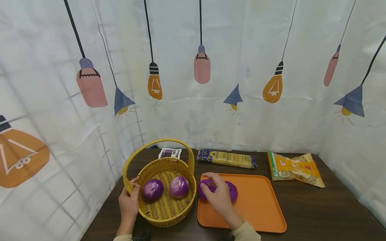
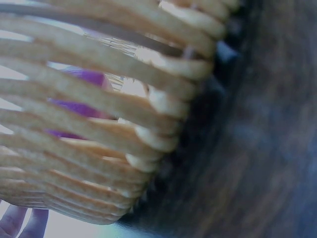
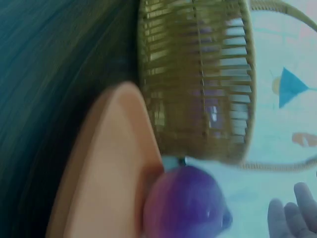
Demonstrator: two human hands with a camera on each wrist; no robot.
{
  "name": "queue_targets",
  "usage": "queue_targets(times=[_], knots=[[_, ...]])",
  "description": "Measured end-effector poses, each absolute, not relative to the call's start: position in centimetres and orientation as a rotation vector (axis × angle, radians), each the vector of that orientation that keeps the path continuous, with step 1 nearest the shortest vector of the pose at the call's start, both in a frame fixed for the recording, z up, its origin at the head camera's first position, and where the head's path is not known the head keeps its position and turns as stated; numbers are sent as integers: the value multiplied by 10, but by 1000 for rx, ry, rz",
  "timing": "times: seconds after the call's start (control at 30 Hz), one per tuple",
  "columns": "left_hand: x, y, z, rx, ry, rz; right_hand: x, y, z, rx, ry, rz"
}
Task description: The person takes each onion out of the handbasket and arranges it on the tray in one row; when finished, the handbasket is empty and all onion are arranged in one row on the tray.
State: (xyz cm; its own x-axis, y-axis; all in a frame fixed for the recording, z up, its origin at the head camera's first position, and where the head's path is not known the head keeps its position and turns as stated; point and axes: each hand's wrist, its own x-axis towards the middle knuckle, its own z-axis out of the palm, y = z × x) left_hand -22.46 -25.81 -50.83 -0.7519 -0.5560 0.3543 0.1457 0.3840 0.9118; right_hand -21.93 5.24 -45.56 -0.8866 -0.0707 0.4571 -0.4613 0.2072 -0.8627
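A yellow woven basket [image 1: 167, 219] with a tall arched handle stands on the table, holding two shiny round purple vegetables that look like onions, one on the left [image 1: 152, 190] and one on the right [image 1: 179, 187]. My left hand [image 1: 129, 201] grips the basket's left side at the foot of the handle. Over the orange tray [image 1: 256, 201] is my right hand [image 1: 220, 197], thumb and fingers curved apart. Near it on the tray lie two more purple onions [image 1: 232, 191], partly hidden by the hand. In the right wrist view, fingers [image 3: 292, 218] show apart from an onion [image 3: 185, 206].
Behind the basket lies a white and purple packet [image 1: 170, 153]. A long yellow and blue packet [image 1: 227, 158] is behind the tray. Farther right sits an orange and clear food bag [image 1: 295, 169]. A patterned white curtain [image 1: 181, 117] hangs behind the dark table [image 1: 316, 207].
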Motion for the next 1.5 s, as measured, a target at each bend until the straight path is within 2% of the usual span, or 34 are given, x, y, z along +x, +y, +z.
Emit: queue_targets(times=[0.23,0.63,0.87,1.5], knots=[[-224,-256,-507,349,-1995,-1420,-221,25,-460,616,-2261,1796],[-224,-258,-507,376,-1984,-1434,-223,-5,-461,594,-2250,1853],[-224,-258,-506,384,-2000,-1421,-227,-17,-462,646,-2340,1722],[-226,-258,-508,396,-2005,-1419,-244,-37,-458,539,-2690,1397]])
